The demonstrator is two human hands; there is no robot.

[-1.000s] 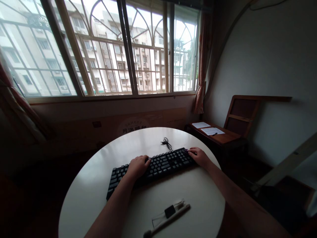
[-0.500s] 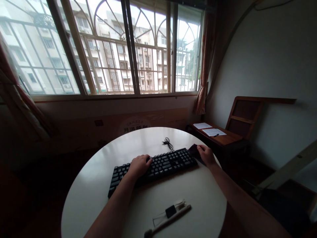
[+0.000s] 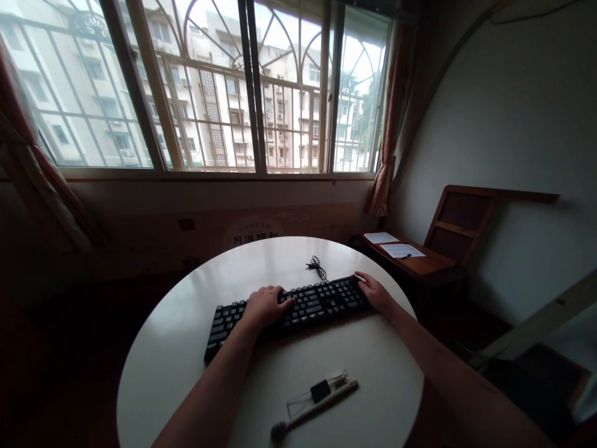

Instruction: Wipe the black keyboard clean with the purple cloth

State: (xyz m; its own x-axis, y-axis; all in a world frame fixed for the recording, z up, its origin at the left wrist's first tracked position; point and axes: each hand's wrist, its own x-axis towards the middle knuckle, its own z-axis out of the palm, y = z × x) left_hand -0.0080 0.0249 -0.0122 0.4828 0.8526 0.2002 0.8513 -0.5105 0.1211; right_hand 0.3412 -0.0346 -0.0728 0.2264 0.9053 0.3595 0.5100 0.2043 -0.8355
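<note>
A black keyboard [image 3: 310, 303] lies at a slant across the round white table [image 3: 186, 392]. My left hand [image 3: 265, 307] rests on its left half, with fingers bent over the far edge and thumb on the keys, holding it. At the keyboard's right end, my right hand [image 3: 377, 292] is closed on a dark cloth [image 3: 358, 279]; most of the cloth is hidden by the hand and the keys. The keyboard's coiled cable [image 3: 317, 267] sits just behind it. Nearer to me lies a toothbrush-like brush [image 3: 321, 404] with dark bristles, beside a small tool [image 3: 319, 391] with a black square part.
A wooden chair [image 3: 438, 261] stands right of the table, with papers [image 3: 403, 250] and a pen on its seat. Behind the table are a low wall and a barred window [image 3: 289, 124]. Curtains [image 3: 385, 168] hang at both sides.
My right hand has moved left from beyond the keyboard's right end onto that end, taking the dark cloth along. My left hand stays in place on the keyboard.
</note>
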